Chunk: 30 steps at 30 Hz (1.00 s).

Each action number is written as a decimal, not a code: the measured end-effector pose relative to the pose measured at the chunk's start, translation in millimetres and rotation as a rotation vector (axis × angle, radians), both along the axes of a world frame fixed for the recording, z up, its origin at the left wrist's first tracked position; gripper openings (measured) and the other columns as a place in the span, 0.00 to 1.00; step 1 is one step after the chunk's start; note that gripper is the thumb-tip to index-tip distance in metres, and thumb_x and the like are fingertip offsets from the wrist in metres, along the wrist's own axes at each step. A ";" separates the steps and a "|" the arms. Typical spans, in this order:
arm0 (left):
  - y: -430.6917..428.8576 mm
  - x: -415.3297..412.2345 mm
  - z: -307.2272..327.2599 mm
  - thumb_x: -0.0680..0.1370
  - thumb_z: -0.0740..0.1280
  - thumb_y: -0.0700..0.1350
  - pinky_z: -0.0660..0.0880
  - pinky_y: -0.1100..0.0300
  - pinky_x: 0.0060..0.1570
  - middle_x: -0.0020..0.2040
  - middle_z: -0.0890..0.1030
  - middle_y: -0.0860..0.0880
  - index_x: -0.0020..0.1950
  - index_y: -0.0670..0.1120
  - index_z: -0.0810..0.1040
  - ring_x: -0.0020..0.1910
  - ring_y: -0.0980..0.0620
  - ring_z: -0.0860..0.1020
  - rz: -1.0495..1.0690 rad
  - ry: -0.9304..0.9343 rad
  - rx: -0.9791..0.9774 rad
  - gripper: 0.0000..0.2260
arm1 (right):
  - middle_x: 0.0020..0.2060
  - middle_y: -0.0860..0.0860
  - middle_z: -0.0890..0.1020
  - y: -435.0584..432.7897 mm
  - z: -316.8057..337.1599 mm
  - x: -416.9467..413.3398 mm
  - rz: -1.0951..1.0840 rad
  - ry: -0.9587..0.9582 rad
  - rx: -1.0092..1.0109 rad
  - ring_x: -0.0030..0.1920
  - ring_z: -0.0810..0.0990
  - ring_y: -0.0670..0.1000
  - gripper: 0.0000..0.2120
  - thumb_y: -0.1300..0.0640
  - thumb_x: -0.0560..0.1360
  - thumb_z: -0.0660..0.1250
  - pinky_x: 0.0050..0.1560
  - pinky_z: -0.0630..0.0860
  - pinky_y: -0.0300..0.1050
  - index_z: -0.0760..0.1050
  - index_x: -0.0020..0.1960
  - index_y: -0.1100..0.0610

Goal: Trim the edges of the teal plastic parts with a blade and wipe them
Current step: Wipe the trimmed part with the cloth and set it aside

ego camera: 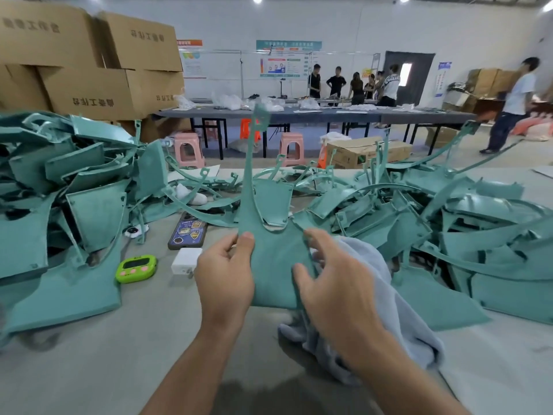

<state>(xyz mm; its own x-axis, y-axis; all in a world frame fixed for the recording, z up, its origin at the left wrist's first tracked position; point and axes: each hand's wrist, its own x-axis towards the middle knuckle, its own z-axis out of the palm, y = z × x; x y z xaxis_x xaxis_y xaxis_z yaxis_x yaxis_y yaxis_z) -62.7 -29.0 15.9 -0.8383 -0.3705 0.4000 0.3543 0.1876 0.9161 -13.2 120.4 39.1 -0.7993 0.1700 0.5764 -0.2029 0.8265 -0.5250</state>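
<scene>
Holding the teal plastic part [273, 265] between them, both hands are in the middle of the view, low over the grey table [104, 369]. The left hand [224, 277] pinches the left edge of the part: its thumb lies on the front face near the upper corner, and the other fingers are curled behind. The right hand [338, 289] takes the right edge, with the thumb pressed on the front face and the fingers bent round the rim. A pale blue cloth [398, 301] lies bunched under and behind this hand and touches the part; I cannot tell if the fingers hold the cloth also. The part has a wide flat base, and from it one long thin arm rises up and away from the person. On the left side of the table is the left pile [59, 190] of similar teal pieces, and the right pile [463, 223] is on the other side, both near the held part. Between the left pile and the left hand lie a phone [187, 232], a green timer [136, 268] and a white charger [186, 260]. Cardboard boxes [89, 55] stand behind the left pile. Far behind is a long dark table [299, 113] with pink stools [188, 148] before it, and several people [356, 82] stand beyond it.
</scene>
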 end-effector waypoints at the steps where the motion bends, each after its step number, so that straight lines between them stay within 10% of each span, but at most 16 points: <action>1: 3.9 4.4 4.7 0.77 0.65 0.54 0.66 0.60 0.30 0.28 0.73 0.47 0.35 0.44 0.73 0.29 0.58 0.68 0.032 0.010 -0.044 0.17 | 0.57 0.45 0.82 -2.8 2.0 4.2 0.096 -0.020 0.110 0.57 0.77 0.44 0.30 0.49 0.71 0.73 0.57 0.70 0.35 0.72 0.72 0.48; 5: 20.4 24.4 23.5 0.80 0.68 0.44 0.80 0.56 0.37 0.36 0.85 0.52 0.40 0.48 0.85 0.36 0.53 0.82 -0.231 -0.161 0.189 0.11 | 0.80 0.47 0.61 -10.5 11.8 13.1 0.397 -0.321 0.060 0.78 0.60 0.47 0.48 0.52 0.69 0.69 0.74 0.62 0.41 0.48 0.83 0.43; 8: 23.1 40.2 34.0 0.82 0.65 0.49 0.83 0.58 0.46 0.51 0.87 0.44 0.50 0.45 0.88 0.51 0.48 0.86 -0.564 -0.245 0.460 0.13 | 0.67 0.46 0.76 -0.3 20.2 21.8 0.486 -0.418 -0.077 0.55 0.78 0.39 0.52 0.53 0.67 0.68 0.48 0.71 0.26 0.42 0.82 0.37; 11: 14.6 49.7 39.2 0.80 0.65 0.54 0.79 0.67 0.51 0.59 0.85 0.51 0.59 0.49 0.85 0.59 0.58 0.82 -0.736 -0.211 0.381 0.15 | 0.53 0.41 0.84 3.3 29.4 27.3 0.429 -0.223 -0.332 0.47 0.82 0.40 0.36 0.63 0.74 0.68 0.46 0.76 0.30 0.64 0.78 0.44; 15: 4.7 55.4 30.8 0.76 0.74 0.53 0.74 0.58 0.62 0.67 0.76 0.60 0.70 0.59 0.73 0.62 0.59 0.77 -0.155 -0.162 -0.390 0.24 | 0.46 0.61 0.87 11.7 34.0 31.9 0.495 -0.315 -1.293 0.42 0.87 0.58 0.18 0.77 0.77 0.60 0.38 0.83 0.48 0.80 0.60 0.63; 18: 10.5 60.4 24.8 0.76 0.75 0.48 0.77 0.56 0.59 0.66 0.78 0.57 0.71 0.53 0.73 0.58 0.59 0.80 -0.340 -0.259 -0.123 0.24 | 0.43 0.65 0.86 29.6 28.0 36.8 0.513 -0.380 -1.494 0.39 0.87 0.60 0.17 0.77 0.77 0.61 0.34 0.83 0.49 0.85 0.47 0.62; 24: 45.3 71.2 21.4 0.79 0.70 0.39 0.82 0.57 0.39 0.48 0.88 0.44 0.54 0.41 0.84 0.46 0.44 0.87 -0.477 -0.350 0.353 0.06 | 0.47 0.61 0.87 51.1 10.0 42.4 0.309 -0.450 -1.399 0.44 0.88 0.59 0.09 0.67 0.77 0.71 0.42 0.86 0.53 0.83 0.56 0.60; 27: 64.6 77.8 32.2 0.81 0.69 0.44 0.80 0.59 0.34 0.41 0.88 0.49 0.47 0.44 0.85 0.39 0.51 0.86 -0.303 -0.317 0.315 0.07 | 0.34 0.57 0.85 60.8 4.3 51.9 0.142 -0.466 -1.230 0.29 0.82 0.55 0.09 0.58 0.73 0.78 0.31 0.79 0.45 0.82 0.47 0.63; 30: 79.7 89.9 49.7 0.80 0.68 0.52 0.73 0.59 0.35 0.35 0.84 0.57 0.42 0.50 0.80 0.33 0.59 0.81 -0.098 -0.086 -0.050 0.10 | 0.33 0.53 0.85 74.7 -1.5 68.1 -0.050 -0.323 -1.011 0.34 0.82 0.54 0.09 0.50 0.70 0.76 0.42 0.82 0.52 0.82 0.43 0.56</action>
